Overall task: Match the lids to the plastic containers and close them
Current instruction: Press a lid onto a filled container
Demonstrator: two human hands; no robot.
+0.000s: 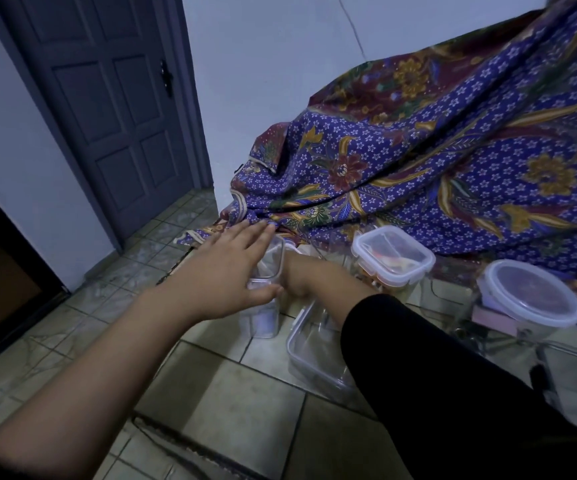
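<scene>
We look down at a tiled floor (245,403) where our left hand (226,271) lies spread, fingers straight, over the mouth of a tall, clear, square plastic container (263,306), thumb against its near side; no lid is visible on it. Our right hand (297,277), in a black sleeve (436,382), reaches in just right of that container, and we cannot tell what it grips, if anything. Right of the tall container, a clear rectangular container with a clip-on lid (392,258) looks closed; farther right, a round clear tub with a white-rimmed lid (529,296) also looks closed. Just right and nearer us, a shallow clear rectangular box (311,355) lies open. We judge two done, at least two left.
</scene>
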